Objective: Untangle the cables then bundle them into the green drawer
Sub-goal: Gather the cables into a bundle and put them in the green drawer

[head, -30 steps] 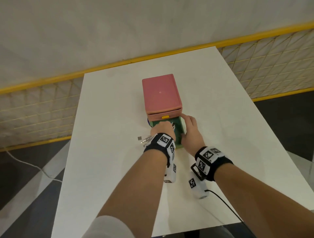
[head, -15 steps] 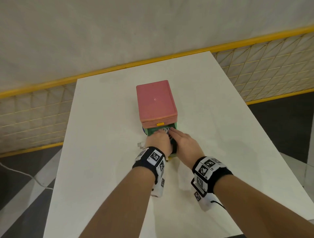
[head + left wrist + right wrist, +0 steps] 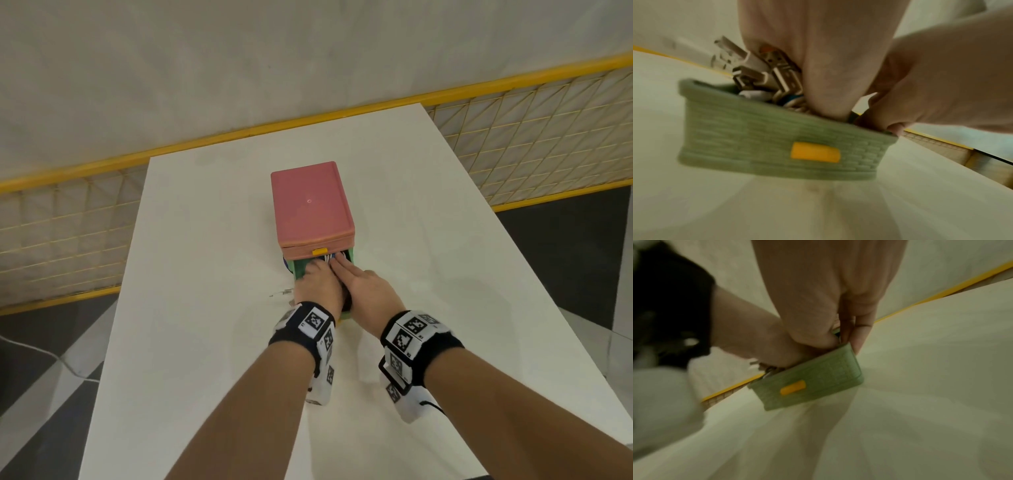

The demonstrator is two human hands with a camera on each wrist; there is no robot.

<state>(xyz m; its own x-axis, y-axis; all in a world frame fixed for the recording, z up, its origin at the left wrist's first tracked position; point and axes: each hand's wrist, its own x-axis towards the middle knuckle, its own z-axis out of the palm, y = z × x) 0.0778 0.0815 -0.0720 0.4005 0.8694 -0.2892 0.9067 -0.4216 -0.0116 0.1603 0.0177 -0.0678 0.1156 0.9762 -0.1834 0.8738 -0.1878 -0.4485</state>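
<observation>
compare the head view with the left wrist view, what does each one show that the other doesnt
Only the head view shows the pink drawer unit, the white table's full extent and both wristbands. Only the left wrist view shows the USB plugs sticking up above the drawer rim, and the yellow tab on the drawer front. Both show the green drawer, pulled out, with the left hand and right hand pressing down into it.

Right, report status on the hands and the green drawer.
Both hands, left hand and right hand, press cables into the open green drawer. USB plugs stick up above the rim. Drawer not shut.
</observation>
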